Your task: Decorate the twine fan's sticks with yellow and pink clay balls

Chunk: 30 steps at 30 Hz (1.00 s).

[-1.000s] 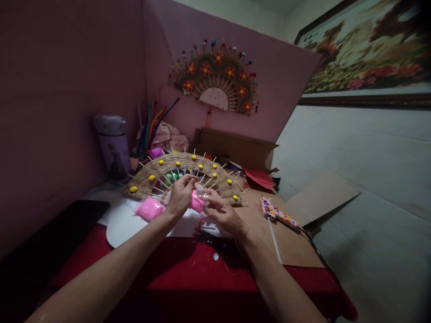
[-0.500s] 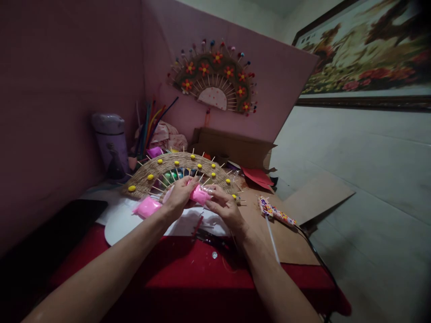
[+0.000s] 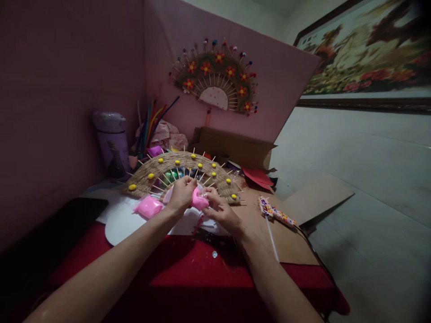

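Between my two hands is a lump of soft pink modelling clay (image 3: 199, 201) with a bit of clear wrapper at its right side. My left hand (image 3: 181, 196) is closed, pinching the clay from the left. The fingers of my right hand (image 3: 222, 210) are bent around its right side and the wrapper. Just behind them stands an arched fan (image 3: 182, 162) wound in twine, with sticks and yellow dots on it. A pink clay packet (image 3: 148, 206) lies left of my left hand, on a round white disc (image 3: 121, 228).
A flower-patterned glue gun (image 3: 274, 211) rests on cardboard (image 3: 296, 249) at the right, its cable running off the edge. A purple bottle (image 3: 112, 143) stands at the left. Dark tools (image 3: 215, 240) lie below my hands on the red cloth (image 3: 188, 269). A finished-looking fan (image 3: 218, 76) hangs behind.
The pink clay between my hands has been bent into a more folded shape, and less of the clear wrapper shows. Both hands stay in nearly the same place.
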{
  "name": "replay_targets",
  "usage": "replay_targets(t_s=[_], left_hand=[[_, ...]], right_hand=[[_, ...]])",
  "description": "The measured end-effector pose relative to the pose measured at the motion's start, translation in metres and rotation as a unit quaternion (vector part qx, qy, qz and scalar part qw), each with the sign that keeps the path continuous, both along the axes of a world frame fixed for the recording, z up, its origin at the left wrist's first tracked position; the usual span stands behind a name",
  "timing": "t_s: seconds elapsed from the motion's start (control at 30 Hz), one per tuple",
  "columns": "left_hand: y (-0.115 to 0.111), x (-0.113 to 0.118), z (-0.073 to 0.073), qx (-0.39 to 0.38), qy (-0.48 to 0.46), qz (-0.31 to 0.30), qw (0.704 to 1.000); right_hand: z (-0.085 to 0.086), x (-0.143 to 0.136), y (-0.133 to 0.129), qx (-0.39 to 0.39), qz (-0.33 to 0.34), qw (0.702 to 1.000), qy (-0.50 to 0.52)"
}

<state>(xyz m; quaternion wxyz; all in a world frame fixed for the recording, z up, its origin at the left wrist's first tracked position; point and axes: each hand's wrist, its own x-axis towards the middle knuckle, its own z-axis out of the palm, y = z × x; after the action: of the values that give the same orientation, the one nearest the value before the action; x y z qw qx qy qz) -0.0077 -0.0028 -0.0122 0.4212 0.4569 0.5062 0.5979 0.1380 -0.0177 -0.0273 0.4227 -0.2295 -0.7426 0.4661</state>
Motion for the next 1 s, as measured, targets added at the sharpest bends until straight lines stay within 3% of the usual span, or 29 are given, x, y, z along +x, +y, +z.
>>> replay_targets(t_s=[0.17, 0.47, 0.7, 0.87, 0.93, 1.0], left_hand=[[0.002, -0.002, 0.0, 0.021, 0.004, 0.006, 1.0], [-0.003, -0.003, 0.004, 0.024, 0.024, -0.065, 0.997], [-0.004, -0.006, 0.007, -0.007, 0.031, -0.073, 0.997], [0.002, -0.008, 0.0, 0.024, 0.076, -0.087, 0.993], [0.006, -0.008, -0.004, 0.059, 0.114, -0.075, 0.989], [0.01, -0.008, -0.008, 0.098, 0.163, -0.066, 0.98]], right_hand=[[0.002, 0.001, -0.001, -0.036, -0.003, 0.997, 0.062], [0.004, 0.004, -0.001, -0.133, 0.018, 0.988, 0.076], [0.006, 0.01, 0.005, -0.013, -0.021, 1.0, -0.003], [0.007, 0.01, 0.005, 0.086, -0.056, 0.993, -0.051], [0.005, 0.009, 0.005, 0.082, -0.086, 0.991, -0.058], [0.002, 0.007, 0.006, 0.022, -0.104, 0.993, -0.054]])
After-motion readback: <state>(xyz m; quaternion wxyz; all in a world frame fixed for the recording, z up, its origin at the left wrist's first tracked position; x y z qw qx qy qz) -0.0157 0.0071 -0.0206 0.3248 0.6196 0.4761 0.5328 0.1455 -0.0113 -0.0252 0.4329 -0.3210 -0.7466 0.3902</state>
